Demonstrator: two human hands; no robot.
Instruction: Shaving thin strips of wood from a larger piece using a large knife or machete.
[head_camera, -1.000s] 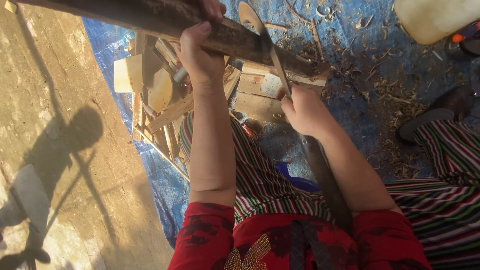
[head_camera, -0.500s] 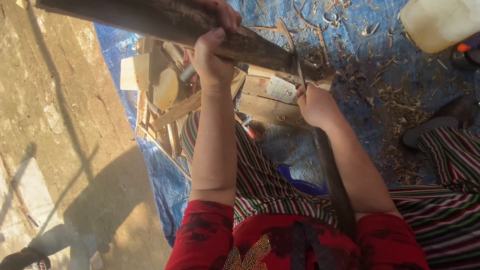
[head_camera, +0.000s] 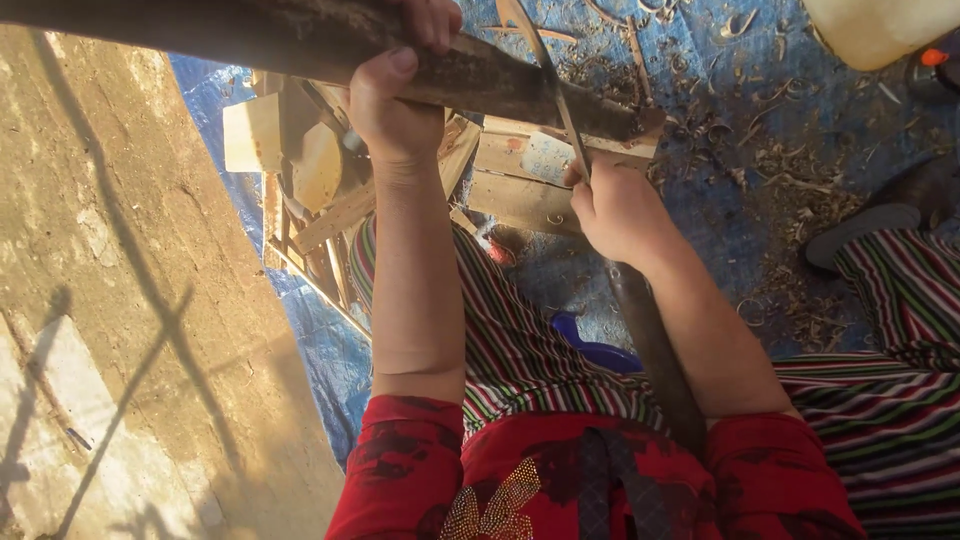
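Note:
My left hand (head_camera: 395, 85) is wrapped around a long dark wooden pole (head_camera: 300, 40) that runs across the top of the view, its right end (head_camera: 630, 120) resting over a wooden block (head_camera: 530, 175). My right hand (head_camera: 615, 210) grips a knife whose thin blade (head_camera: 550, 80) lies against the pole near its end. A long dark handle (head_camera: 650, 350) runs from that hand back under my right forearm. I sit in striped trousers and a red top.
Wood offcuts and slats (head_camera: 310, 190) are piled left of my knee on a blue tarp (head_camera: 760, 200) strewn with shavings. A concrete floor (head_camera: 120, 300) lies at left. A pale plastic container (head_camera: 880, 30) stands top right, a dark shoe (head_camera: 880, 215) at right.
The knife blade has slid up along the pole's end with my right hand. The view has shifted slightly; my left hand keeps its grip on the pole.

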